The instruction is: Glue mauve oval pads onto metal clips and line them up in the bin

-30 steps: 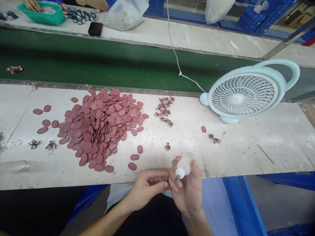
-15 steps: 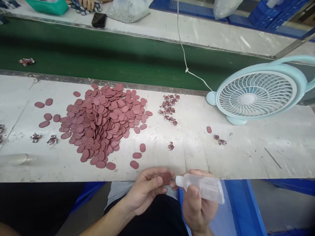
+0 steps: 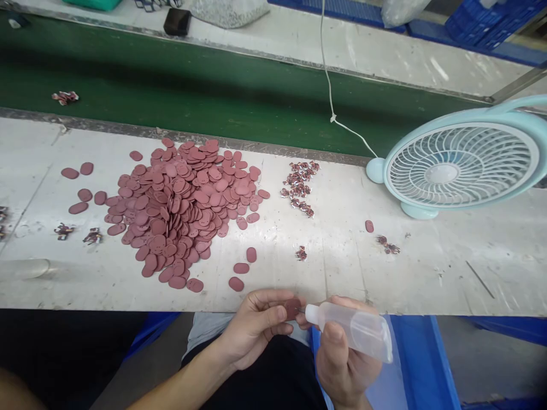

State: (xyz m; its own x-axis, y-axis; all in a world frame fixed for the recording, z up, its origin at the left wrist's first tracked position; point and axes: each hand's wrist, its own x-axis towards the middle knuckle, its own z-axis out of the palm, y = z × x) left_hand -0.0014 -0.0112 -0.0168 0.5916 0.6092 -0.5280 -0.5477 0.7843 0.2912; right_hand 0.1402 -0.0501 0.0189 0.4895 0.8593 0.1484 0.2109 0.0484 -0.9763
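Note:
Between the thumb and fingers of my left hand (image 3: 256,324) is a dark red oval piece (image 3: 292,308), above my lap near the table's front edge. My right hand (image 3: 346,353) is wrapped round a translucent squeeze bottle (image 3: 352,327) with a white cap. The bottle's thin tip points left and meets the right side of the oval piece; whether it touches is too small to tell. A large heap of similar red ovals (image 3: 183,205) lies on the white table (image 3: 273,285). Small brown-and-white figure-like parts (image 3: 299,185) are grouped right of the heap.
A light blue fan (image 3: 442,172) stands at the right, its white cord (image 3: 328,85) running up across the green strip (image 3: 256,108). Loose ovals and small parts lie around the heap. Under the table's front edge is a blue bin (image 3: 427,364). Another clear bottle (image 3: 25,269) lies far left.
The view has shifted slightly, so the table items sit a little further right. The oval piece in my left hand appears slightly turned. Both hands keep their holds.

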